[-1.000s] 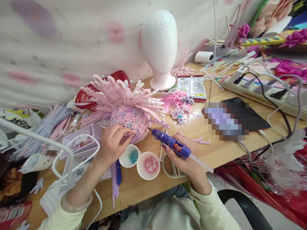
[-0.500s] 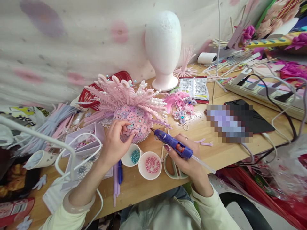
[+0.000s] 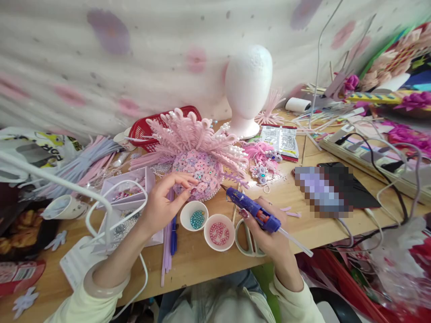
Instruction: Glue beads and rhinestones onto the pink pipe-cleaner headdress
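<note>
A pink and lilac headdress (image 3: pixel 198 168) lies on the table, its dome covered in small flowers with bead centres and pink fuzzy plumes rising behind. My left hand (image 3: pixel 170 195) is at the dome's near left side, thumb and fingers drawn together against the flowers. Whatever may sit between those fingertips is too small to make out. A blue hot glue gun (image 3: pixel 252 208) with a clear glue stick is gripped in my right hand (image 3: pixel 269 233). Its nozzle points at the dome's right edge. Just below stand a cup of teal beads (image 3: pixel 194 216) and a cup of pink beads (image 3: pixel 219 233).
Scissors (image 3: pixel 247 240) lie below the glue gun. A white foam head (image 3: pixel 249 85) stands behind, near a red basket (image 3: pixel 138 130). White cables (image 3: pixel 67 184) loop over the divided bead box (image 3: pixel 126 179) at left. Phones (image 3: pixel 350 184) and a power strip (image 3: pixel 363 166) occupy the right.
My view has shifted, so the table's things appear lower and farther right. The left fingers sit closer together at the flowers. The glue gun stays in my right hand beside the dome.
</note>
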Demonstrator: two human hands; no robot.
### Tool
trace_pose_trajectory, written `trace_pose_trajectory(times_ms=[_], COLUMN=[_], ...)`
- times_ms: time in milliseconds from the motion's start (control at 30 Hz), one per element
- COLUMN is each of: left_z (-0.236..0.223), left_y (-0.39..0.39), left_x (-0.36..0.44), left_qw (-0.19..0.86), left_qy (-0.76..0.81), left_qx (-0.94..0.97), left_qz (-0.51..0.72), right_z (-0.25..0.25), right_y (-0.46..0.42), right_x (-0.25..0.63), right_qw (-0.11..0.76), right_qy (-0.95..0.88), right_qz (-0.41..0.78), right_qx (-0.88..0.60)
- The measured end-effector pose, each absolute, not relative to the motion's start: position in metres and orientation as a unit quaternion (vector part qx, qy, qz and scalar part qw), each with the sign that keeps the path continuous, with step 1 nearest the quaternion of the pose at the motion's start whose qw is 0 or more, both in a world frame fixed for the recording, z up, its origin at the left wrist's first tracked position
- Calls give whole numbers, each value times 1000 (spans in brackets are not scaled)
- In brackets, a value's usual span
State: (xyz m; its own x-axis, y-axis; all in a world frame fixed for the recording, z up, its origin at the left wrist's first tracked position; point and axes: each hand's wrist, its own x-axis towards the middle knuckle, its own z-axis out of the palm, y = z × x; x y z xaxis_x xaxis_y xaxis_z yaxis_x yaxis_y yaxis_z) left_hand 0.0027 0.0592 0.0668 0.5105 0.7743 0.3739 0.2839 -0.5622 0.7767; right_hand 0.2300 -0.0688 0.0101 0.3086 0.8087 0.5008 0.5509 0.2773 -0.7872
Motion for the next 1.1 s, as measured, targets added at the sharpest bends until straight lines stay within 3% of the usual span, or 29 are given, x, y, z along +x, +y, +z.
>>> trace_pose_trajectory(times_ms=[167, 267, 333, 467, 667, 767, 1000, 1100], left_z=[74, 72, 69, 72, 94, 94, 77, 73], left_y=[51, 50, 55, 68, 68, 64, 68, 70], left_x=[-15, -29, -45, -90, -138, -137, -112, -106], left_qw=[527, 563, 512, 288, 124, 202, 558, 619], left_qy=[315, 331, 383, 554, 662, 642, 420, 371], left_qx=[725, 724, 741, 730, 620, 576, 461, 406], left_qz=[313, 221, 203, 277, 403, 464, 548, 561], right_z=[15, 20, 24, 32, 34, 32, 35, 35], right_y=[-68, -67, -66, -63, -61, -63, -67, -70], right_x=[224, 220, 219, 219, 221, 223, 220, 218], right_qw=[541, 528, 515, 488, 474, 468, 459, 456], right_qy=[-588, -595, -603, -619, -625, -618, -606, -603], right_qz=[108, 103, 106, 104, 79, 80, 87, 89], right_qx=[-592, -597, -600, -606, -615, -626, -644, -648])
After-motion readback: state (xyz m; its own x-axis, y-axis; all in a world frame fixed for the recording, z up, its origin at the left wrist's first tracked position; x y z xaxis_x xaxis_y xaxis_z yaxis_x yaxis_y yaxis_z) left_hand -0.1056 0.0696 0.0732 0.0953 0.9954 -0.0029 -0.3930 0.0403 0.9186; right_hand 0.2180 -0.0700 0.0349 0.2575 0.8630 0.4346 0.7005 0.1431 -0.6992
